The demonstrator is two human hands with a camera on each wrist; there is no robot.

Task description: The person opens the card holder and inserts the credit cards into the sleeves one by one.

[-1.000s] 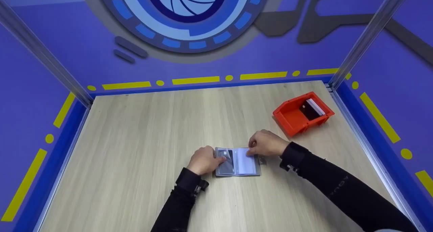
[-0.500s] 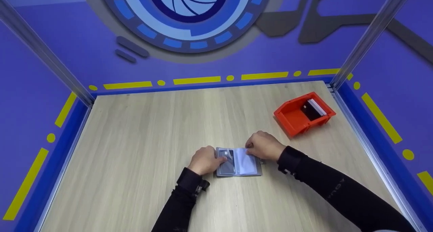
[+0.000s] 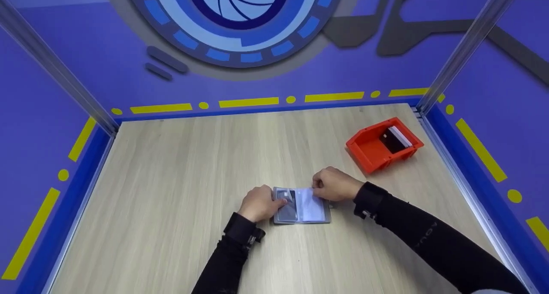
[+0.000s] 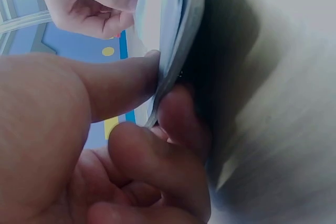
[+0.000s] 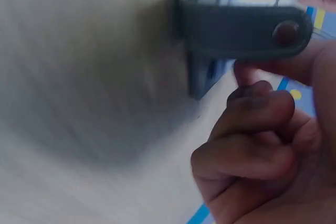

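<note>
A grey card holder (image 3: 300,221) lies spread on the table, clear plastic sleeves (image 3: 312,206) facing up. A dark card (image 3: 285,204) shows in its left sleeve. My left hand (image 3: 258,203) grips the left edge, thumb on top and fingers beneath, as the left wrist view shows. At the upper right corner, my right hand (image 3: 336,184) pinches the sleeve page with thumb and curled fingers; the exact contact is partly hidden. In the right wrist view, a grey strap (image 5: 236,32) with a round snap (image 5: 287,33) sticks out from the cover, near the right thumb.
An orange bin (image 3: 371,157) stands at the back right of the wooden table (image 3: 193,169). It holds a stack of dark and white cards (image 3: 396,139). Blue printed panels (image 3: 257,86) with metal posts enclose the table at the back and sides.
My right hand has shifted slightly left along the sleeve's top corner. The left hand and the card holder have stayed in place.
</note>
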